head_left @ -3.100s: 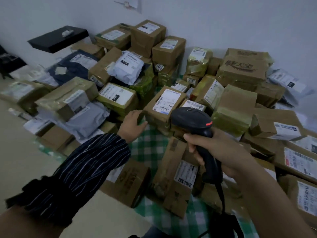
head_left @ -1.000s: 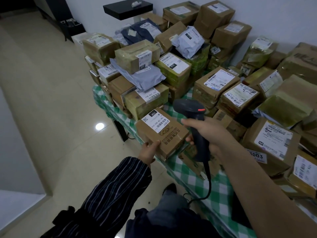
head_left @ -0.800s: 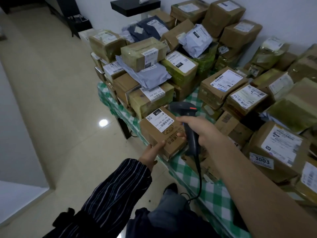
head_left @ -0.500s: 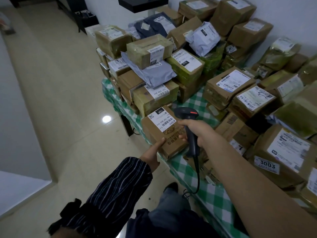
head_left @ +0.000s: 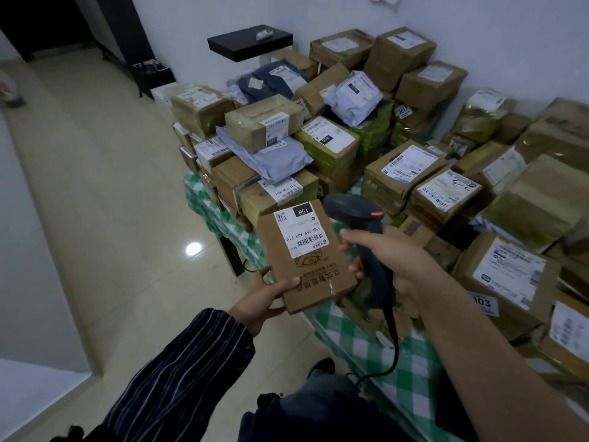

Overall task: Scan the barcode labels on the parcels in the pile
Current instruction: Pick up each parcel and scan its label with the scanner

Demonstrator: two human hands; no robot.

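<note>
A flat brown cardboard parcel is held up above the table's near edge, its white barcode label facing me. My left hand grips its lower left corner, thumb on top. My right hand holds a black corded barcode scanner just right of the parcel; its fingertips also touch the parcel's right edge. The scanner's head sits beside the label's top right corner. Behind them rises the pile of labelled parcels.
The pile covers a table with a green checked cloth, which stands against the white wall. Grey mailer bags lie among the boxes. A black shelf juts out behind. Tiled floor stretches to the left.
The parcel has been lifted off the table edge and tilted up toward me. The scanner has stayed close by its right side. My view has swung left since three seconds ago.
</note>
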